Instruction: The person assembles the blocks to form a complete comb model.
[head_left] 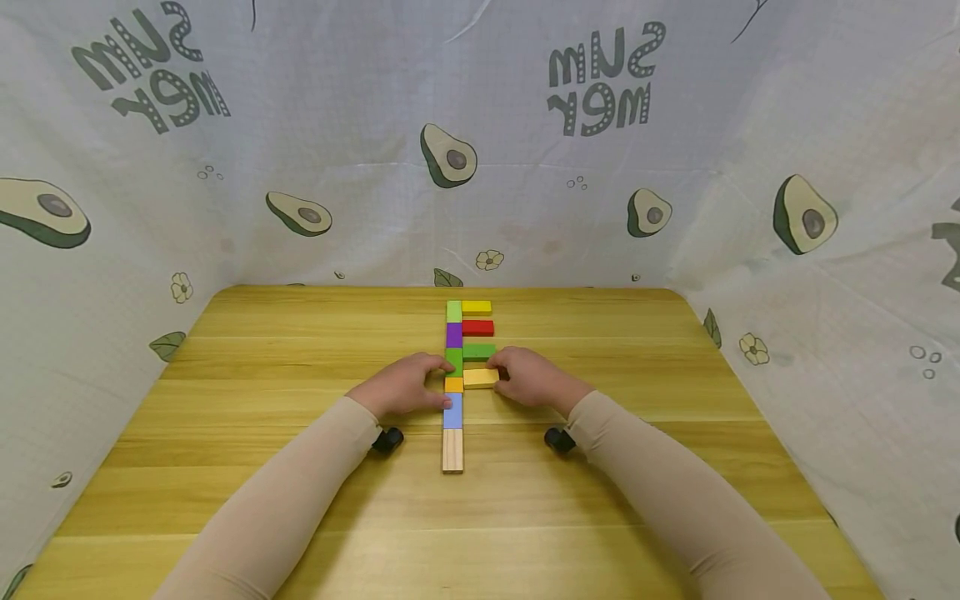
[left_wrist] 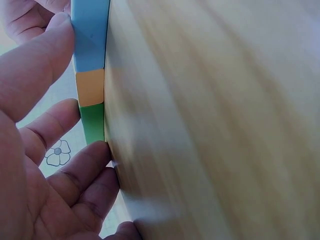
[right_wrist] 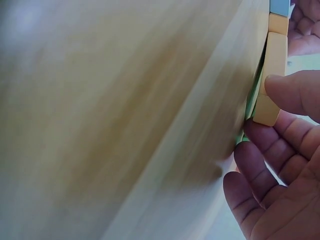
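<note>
A column of wooden blocks runs away from the person: plain wood (head_left: 453, 451), blue (head_left: 454, 414), orange (head_left: 453, 385), green (head_left: 453, 357), purple (head_left: 453, 335) and light green (head_left: 453, 311). My left hand (head_left: 405, 385) steadies its left side, thumb against the blue block (left_wrist: 91, 37) and fingertips at the green block (left_wrist: 93, 122). At the right, my right hand (head_left: 536, 379) pinches the outer end of a pale orange block (head_left: 478, 379), whose other end meets the orange block. In the right wrist view the thumb lies on that pale orange block (right_wrist: 274, 55).
Beyond the right hand, a green block (head_left: 477, 352), a red block (head_left: 477, 327) and a yellow block (head_left: 477, 307) stick out rightward from the column like rungs. The wooden table (head_left: 300, 333) ends at a hanging avocado-print cloth (head_left: 360, 150).
</note>
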